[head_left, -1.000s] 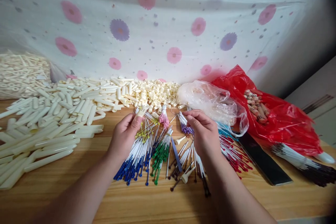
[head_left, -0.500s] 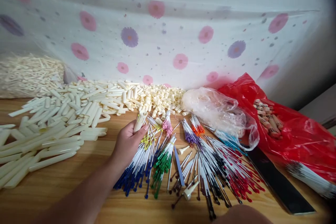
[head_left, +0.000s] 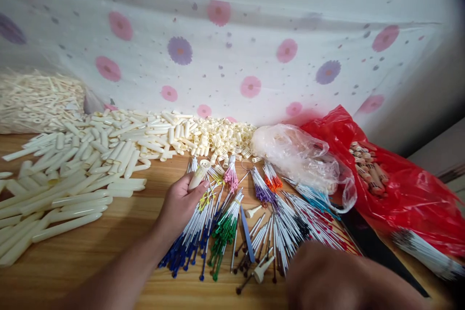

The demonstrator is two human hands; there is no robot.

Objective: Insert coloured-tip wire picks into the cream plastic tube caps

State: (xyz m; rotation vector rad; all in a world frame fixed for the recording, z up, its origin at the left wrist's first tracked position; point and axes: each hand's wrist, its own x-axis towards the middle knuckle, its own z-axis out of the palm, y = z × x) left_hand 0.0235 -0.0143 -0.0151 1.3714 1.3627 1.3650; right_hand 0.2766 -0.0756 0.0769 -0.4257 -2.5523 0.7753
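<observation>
My left hand [head_left: 185, 198] is closed around a cream plastic pen barrel [head_left: 199, 174], whose round open end with holes points up and away from me. Just below and beside it lie pen refills with blue ends [head_left: 181, 254] and ones with green ends [head_left: 225, 225]. At the lower right is my right hand [head_left: 323, 271], smeared by motion, with its fingers hidden. It covers part of the black-ended refills and the red-ended refills [head_left: 319, 218]. A cream cone-shaped pen tip [head_left: 262, 270] with a brown-ended refill rests left of it.
Long cream barrels [head_left: 69, 201] spread over the left of the wooden table, with short slotted cream pieces [head_left: 225, 135] at the back. A clear plastic bag [head_left: 301, 152], a red bag [head_left: 403, 193] and a black flat strip [head_left: 378, 247] lie to the right. A blue-grey stick [head_left: 247, 235] lies mid-table.
My right hand has come up from the bottom edge over the black and red refills. The barrel in my left hand is slightly lower, its open end now showing more.
</observation>
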